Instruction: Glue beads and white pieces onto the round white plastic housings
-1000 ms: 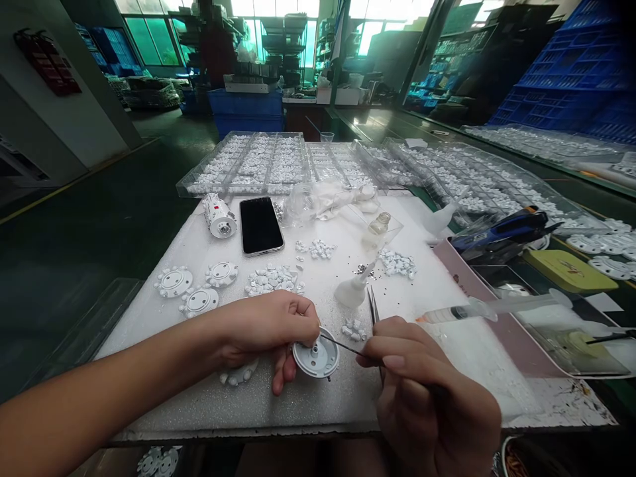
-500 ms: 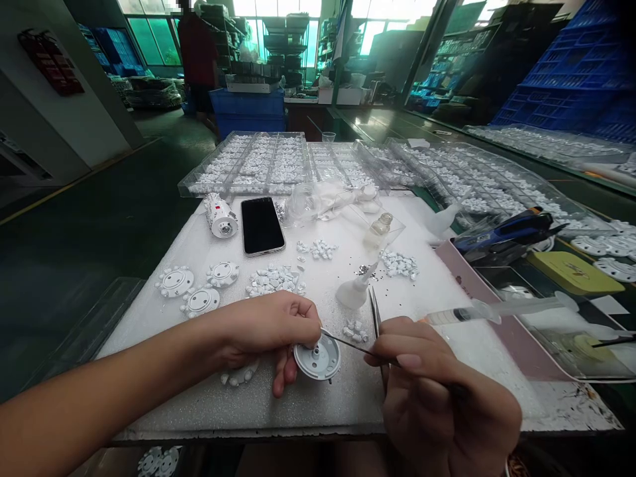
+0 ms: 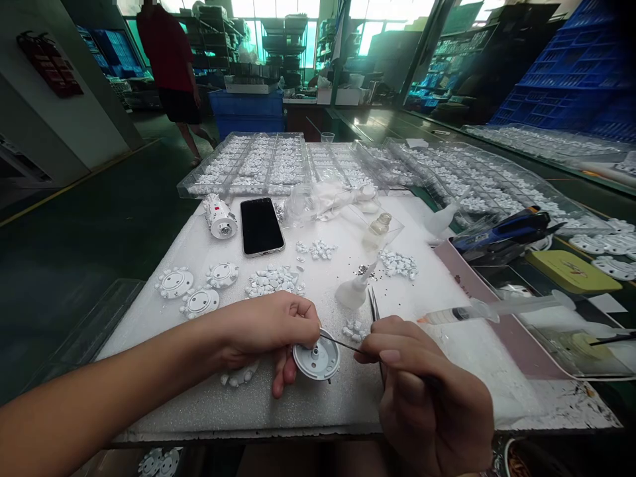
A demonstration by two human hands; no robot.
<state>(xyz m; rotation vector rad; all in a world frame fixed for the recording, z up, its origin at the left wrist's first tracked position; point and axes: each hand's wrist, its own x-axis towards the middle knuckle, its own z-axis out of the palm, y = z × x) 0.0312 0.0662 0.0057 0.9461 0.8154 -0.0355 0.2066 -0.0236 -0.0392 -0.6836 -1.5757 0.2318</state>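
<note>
My left hand (image 3: 288, 328) is closed on the edge of a round white plastic part (image 3: 315, 363), which has a raised hub in its middle and is tilted towards me. A thin dark rod-like tool (image 3: 342, 344) is pinched in my right hand (image 3: 427, 391), its far end at the part's upper rim by my left thumb; the exact tip is hidden. Metal tweezers (image 3: 373, 306) also stick out from my right hand, pointing away. Beyond the part lie small white pieces (image 3: 354, 329) and a squeeze bottle (image 3: 350, 295) with a thin nozzle.
Finished-looking white discs (image 3: 201, 303) and a phone (image 3: 262, 226) lie at left on the white foam sheet (image 3: 173, 411). A glass bottle (image 3: 377, 230) and syringe (image 3: 457, 313) stand and lie at right, beside a pink box (image 3: 470, 298). Clear trays (image 3: 223, 189) line the back. A person (image 3: 171, 59) walks beyond.
My right hand has shifted slightly left, with the rod still at the part's rim. My left hand and the part stay nearly still. The person behind has come closer, towards the left.
</note>
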